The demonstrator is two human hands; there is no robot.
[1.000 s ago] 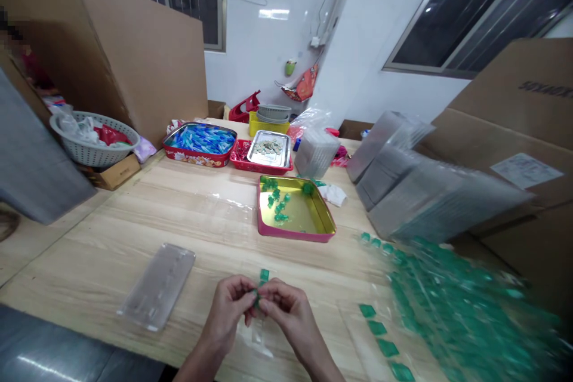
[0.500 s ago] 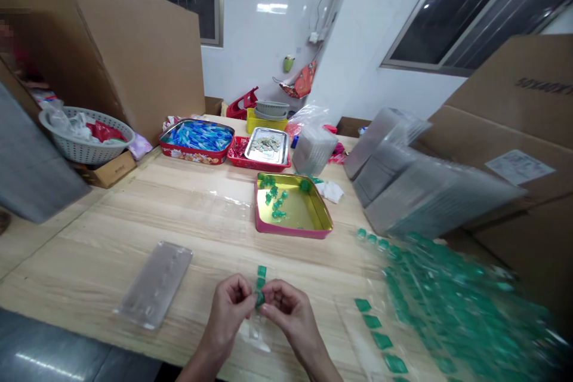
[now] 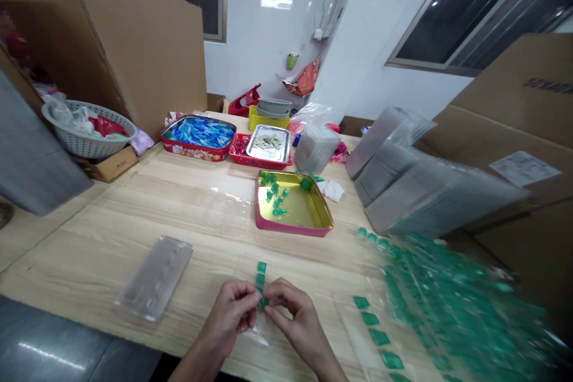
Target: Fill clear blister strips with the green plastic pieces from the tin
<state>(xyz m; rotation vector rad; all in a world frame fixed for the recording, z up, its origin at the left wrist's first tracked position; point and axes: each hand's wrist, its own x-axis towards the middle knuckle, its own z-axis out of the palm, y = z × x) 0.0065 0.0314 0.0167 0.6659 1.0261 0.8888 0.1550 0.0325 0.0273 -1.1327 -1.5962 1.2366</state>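
My left hand (image 3: 229, 315) and my right hand (image 3: 293, 313) meet low in the middle, fingers pinched at either side of a small green translucent piece (image 3: 262, 303). Fingertips partly cover that piece. Just beyond it, two more green squares (image 3: 261, 273) sit in a line in a clear plastic tray (image 3: 258, 334) lying on the table. To the left lies a stack of clear blister trays (image 3: 156, 279) with nothing green in it. Farther back, a gold-lined tin (image 3: 308, 212) with a pink outside holds several loose green pieces (image 3: 278, 194).
At right, many clear trays with green pieces (image 3: 461, 304) spread over the table. Behind them stand stacks of clear trays (image 3: 421, 185) and a cardboard box (image 3: 514, 119). A tin of blue pieces (image 3: 199, 136), a metal tray (image 3: 268, 144) and a grey basket (image 3: 89, 131) stand farther back.
Both hands have shifted slightly toward me along the line of green pieces. More of the second green square shows now. The camera view has moved a little.
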